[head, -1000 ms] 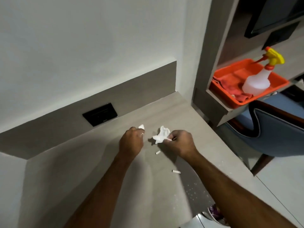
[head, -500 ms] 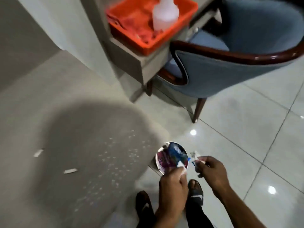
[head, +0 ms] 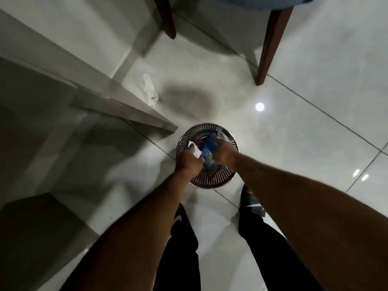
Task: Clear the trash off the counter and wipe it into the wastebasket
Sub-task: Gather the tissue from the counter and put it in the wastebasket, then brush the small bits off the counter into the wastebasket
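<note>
I look straight down at the round perforated metal wastebasket [head: 210, 181] on the tiled floor. Crumpled blue and purple wrappers [head: 207, 148] fill it. Both hands hang just over its opening. My left hand [head: 188, 162] is curled, with a white paper scrap [head: 194, 149] at its fingertips. My right hand [head: 225, 153] is curled downward over the wrappers; its fingers are hidden, so what it holds cannot be told. The counter's corner [head: 165, 126] juts out just left of the basket.
A crumpled white paper [head: 149, 89] lies on the floor by the counter's edge. Two dark wooden chair legs [head: 266, 49] [head: 169, 17] stand beyond the basket. My feet in black sandals [head: 251, 203] are right behind it.
The view swung from the countertop down to the floor. Both hands left the counter with white scraps and came down over the wastebasket's opening.
</note>
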